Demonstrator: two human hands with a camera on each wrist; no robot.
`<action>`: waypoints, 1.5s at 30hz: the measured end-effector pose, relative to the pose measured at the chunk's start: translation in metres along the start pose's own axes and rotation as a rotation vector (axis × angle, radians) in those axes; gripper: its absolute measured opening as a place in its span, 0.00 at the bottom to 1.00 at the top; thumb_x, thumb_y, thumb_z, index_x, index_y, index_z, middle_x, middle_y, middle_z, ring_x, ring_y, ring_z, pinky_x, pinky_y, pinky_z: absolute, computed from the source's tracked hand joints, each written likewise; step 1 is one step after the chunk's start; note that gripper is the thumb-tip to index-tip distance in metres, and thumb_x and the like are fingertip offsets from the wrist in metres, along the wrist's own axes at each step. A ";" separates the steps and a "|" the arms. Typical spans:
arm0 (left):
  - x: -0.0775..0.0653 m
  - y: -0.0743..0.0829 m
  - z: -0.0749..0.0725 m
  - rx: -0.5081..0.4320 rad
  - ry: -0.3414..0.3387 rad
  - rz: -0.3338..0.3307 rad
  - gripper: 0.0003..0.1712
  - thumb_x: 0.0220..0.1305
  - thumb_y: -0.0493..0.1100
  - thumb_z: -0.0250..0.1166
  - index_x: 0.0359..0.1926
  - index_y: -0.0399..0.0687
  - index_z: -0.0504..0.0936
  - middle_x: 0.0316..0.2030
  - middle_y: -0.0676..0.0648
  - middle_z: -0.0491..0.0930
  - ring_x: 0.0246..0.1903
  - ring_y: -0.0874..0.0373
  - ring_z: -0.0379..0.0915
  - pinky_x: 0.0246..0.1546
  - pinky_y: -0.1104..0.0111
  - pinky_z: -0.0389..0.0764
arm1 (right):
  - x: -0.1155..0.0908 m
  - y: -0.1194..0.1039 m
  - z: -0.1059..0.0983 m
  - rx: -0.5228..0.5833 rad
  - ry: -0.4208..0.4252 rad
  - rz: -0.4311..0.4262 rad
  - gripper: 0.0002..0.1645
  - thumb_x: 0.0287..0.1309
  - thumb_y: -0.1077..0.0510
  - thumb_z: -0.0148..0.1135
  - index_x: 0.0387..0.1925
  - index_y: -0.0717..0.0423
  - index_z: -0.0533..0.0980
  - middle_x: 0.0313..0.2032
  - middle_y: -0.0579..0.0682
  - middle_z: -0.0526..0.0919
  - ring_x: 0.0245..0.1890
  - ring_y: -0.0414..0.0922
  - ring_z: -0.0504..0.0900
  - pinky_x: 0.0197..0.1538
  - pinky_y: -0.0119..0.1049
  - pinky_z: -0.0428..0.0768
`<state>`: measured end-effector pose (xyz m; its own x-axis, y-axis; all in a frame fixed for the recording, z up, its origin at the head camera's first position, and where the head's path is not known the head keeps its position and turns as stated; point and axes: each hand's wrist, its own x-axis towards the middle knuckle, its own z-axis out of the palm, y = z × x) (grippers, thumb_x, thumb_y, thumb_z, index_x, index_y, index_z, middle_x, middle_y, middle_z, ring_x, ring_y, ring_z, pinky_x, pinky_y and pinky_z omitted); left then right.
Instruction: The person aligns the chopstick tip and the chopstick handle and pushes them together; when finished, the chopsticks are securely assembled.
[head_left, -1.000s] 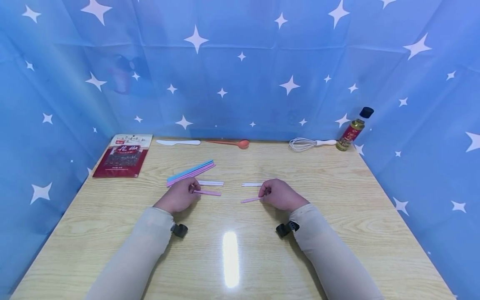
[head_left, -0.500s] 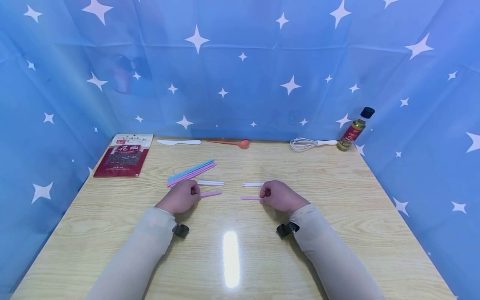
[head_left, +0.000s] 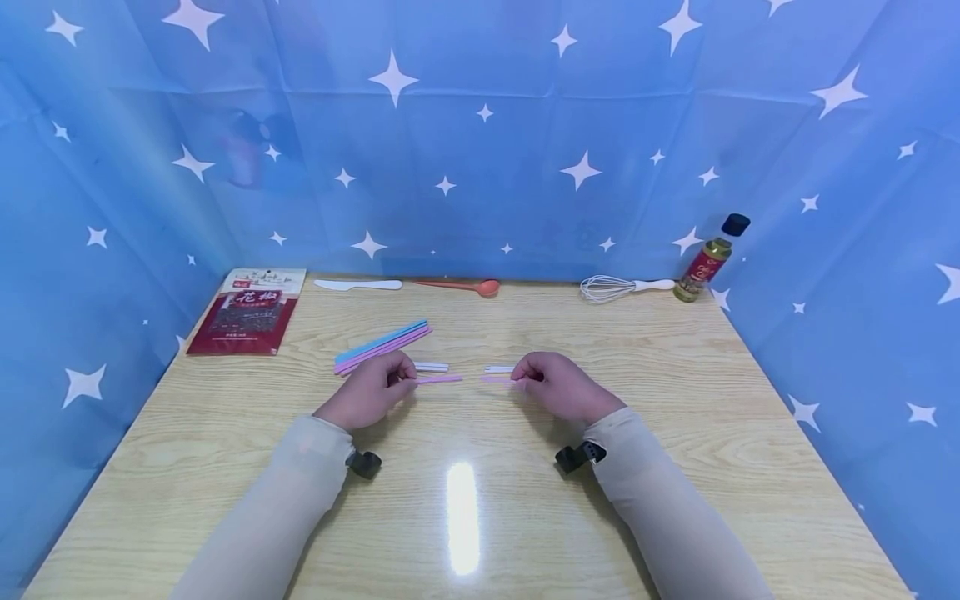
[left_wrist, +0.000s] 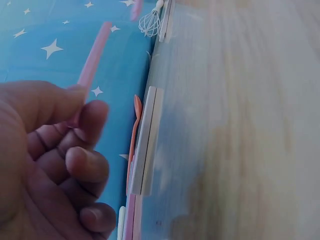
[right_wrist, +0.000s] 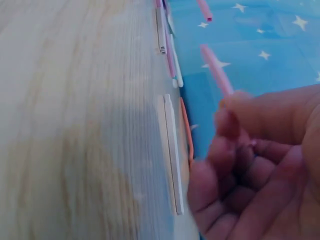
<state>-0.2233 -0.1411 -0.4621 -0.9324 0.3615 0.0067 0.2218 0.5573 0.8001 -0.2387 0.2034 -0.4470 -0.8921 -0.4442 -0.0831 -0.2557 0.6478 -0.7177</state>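
Note:
My left hand pinches a short pink stick, like half a chopstick, between thumb and index finger. Another pink stick of this kind is pinched by my right hand. The two sticks point at each other nearly in line, a small gap between their ends. Both wrist views show them raised above the tabletop: the left stick slants up from the fingertips, as does the right stick. Just behind the hands lie short white sticks, a left pair and a right pair, each partly hidden.
Long blue sticks and pink sticks lie slanted behind my left hand. Along the back edge are a red spice bag, a white knife, an orange spoon, a whisk and an oil bottle.
The left hand has shifted right and slightly away from me. Both pink sticks have moved back toward the white ones and swung from slanted to nearly level, their ends now closer together.

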 end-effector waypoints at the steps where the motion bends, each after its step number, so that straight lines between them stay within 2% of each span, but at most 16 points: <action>1: 0.000 0.001 0.000 -0.009 0.007 0.014 0.05 0.77 0.43 0.64 0.43 0.47 0.80 0.33 0.49 0.76 0.33 0.54 0.70 0.33 0.66 0.73 | 0.000 -0.001 0.000 0.016 0.009 -0.012 0.07 0.76 0.61 0.60 0.45 0.55 0.83 0.34 0.47 0.78 0.34 0.46 0.74 0.40 0.40 0.73; 11: -0.001 0.005 0.003 -0.071 0.055 0.074 0.03 0.76 0.41 0.65 0.43 0.47 0.80 0.34 0.49 0.77 0.32 0.54 0.72 0.32 0.67 0.75 | -0.001 -0.010 0.002 0.086 0.064 -0.064 0.08 0.75 0.61 0.61 0.48 0.59 0.84 0.38 0.49 0.82 0.35 0.46 0.76 0.38 0.36 0.77; 16: -0.002 0.005 0.004 -0.060 0.059 0.076 0.04 0.77 0.43 0.65 0.44 0.48 0.80 0.35 0.50 0.78 0.33 0.55 0.72 0.34 0.67 0.75 | -0.003 -0.013 0.004 0.102 0.070 -0.055 0.08 0.75 0.61 0.62 0.48 0.60 0.83 0.39 0.49 0.83 0.35 0.47 0.76 0.38 0.36 0.77; 23: -0.002 0.004 0.005 -0.096 0.071 0.087 0.04 0.77 0.41 0.64 0.42 0.47 0.80 0.33 0.50 0.77 0.28 0.56 0.70 0.29 0.68 0.74 | -0.003 -0.014 0.005 0.110 0.082 -0.067 0.06 0.74 0.62 0.62 0.47 0.58 0.83 0.40 0.49 0.83 0.35 0.46 0.76 0.38 0.35 0.77; 31: -0.003 0.006 0.005 -0.098 0.117 0.101 0.02 0.76 0.38 0.65 0.41 0.47 0.81 0.32 0.50 0.75 0.32 0.54 0.68 0.34 0.68 0.71 | -0.002 -0.015 0.008 0.122 0.076 -0.094 0.07 0.74 0.62 0.63 0.47 0.60 0.83 0.35 0.48 0.81 0.32 0.45 0.75 0.35 0.33 0.75; 39: -0.003 0.008 0.005 -0.064 0.093 0.103 0.02 0.76 0.38 0.65 0.43 0.43 0.82 0.33 0.51 0.76 0.34 0.54 0.70 0.36 0.68 0.72 | -0.003 -0.014 0.008 0.111 0.074 -0.118 0.07 0.74 0.63 0.62 0.46 0.61 0.83 0.36 0.48 0.81 0.33 0.45 0.74 0.36 0.33 0.75; 45: -0.004 0.011 0.006 -0.051 0.093 0.132 0.02 0.75 0.36 0.65 0.41 0.45 0.81 0.34 0.51 0.77 0.34 0.55 0.69 0.36 0.68 0.71 | -0.003 -0.015 0.010 0.112 0.087 -0.128 0.05 0.73 0.64 0.62 0.45 0.61 0.83 0.34 0.48 0.80 0.31 0.44 0.73 0.34 0.33 0.74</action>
<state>-0.2156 -0.1317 -0.4571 -0.9191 0.3569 0.1671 0.3313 0.4701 0.8181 -0.2287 0.1890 -0.4425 -0.8851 -0.4601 0.0699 -0.3300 0.5144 -0.7915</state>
